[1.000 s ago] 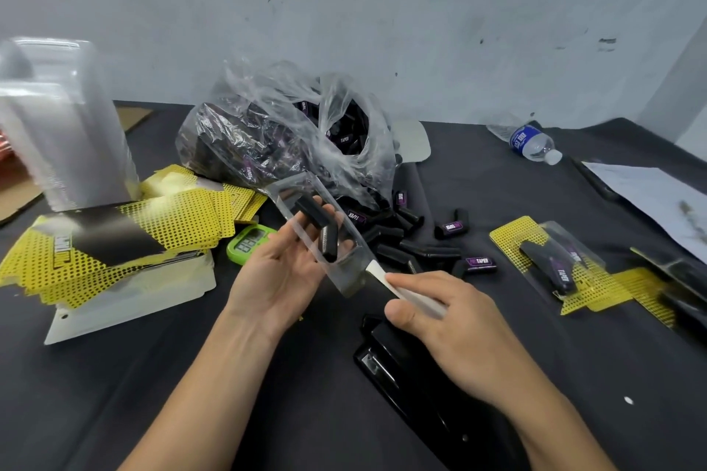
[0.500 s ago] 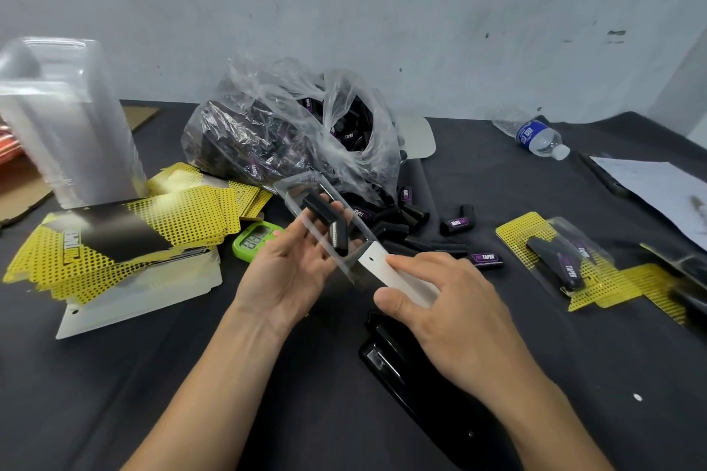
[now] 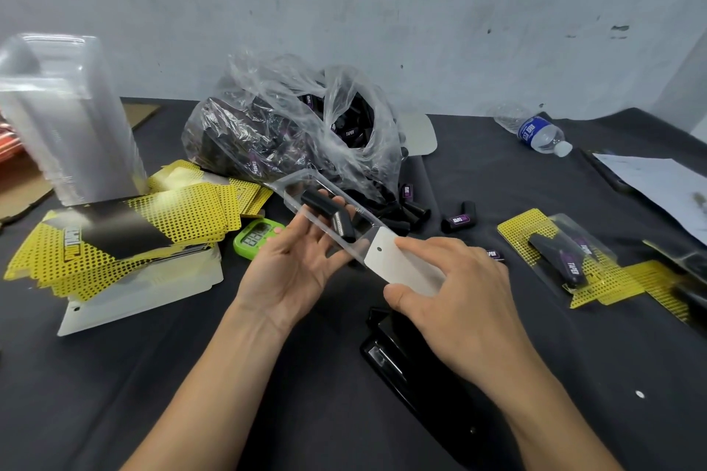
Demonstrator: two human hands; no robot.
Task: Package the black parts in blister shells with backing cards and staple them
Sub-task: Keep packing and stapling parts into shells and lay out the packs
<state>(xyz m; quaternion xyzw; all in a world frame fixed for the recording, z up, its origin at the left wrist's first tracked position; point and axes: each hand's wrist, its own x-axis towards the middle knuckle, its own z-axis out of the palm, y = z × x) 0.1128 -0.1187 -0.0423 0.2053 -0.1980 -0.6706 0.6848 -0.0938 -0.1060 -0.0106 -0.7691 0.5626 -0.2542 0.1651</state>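
Inserting backing card (image 3: 398, 264) into blister shell (image 3: 294, 189) | left hand (image 3: 290, 271) grips shell above table centre, black parts (image 3: 317, 203) inside | right hand (image 3: 459, 291) pinches card | stapling judged outstanding, stapler (image 3: 386, 356) near | finished packs (image 3: 554, 252) right

— What shows of the person?
— A bare left hand (image 3: 290, 271) and a bare right hand (image 3: 459, 302).
— And the arms?
— The left forearm (image 3: 214, 386) and right forearm (image 3: 547, 405) are bare too, down to the view's edge.
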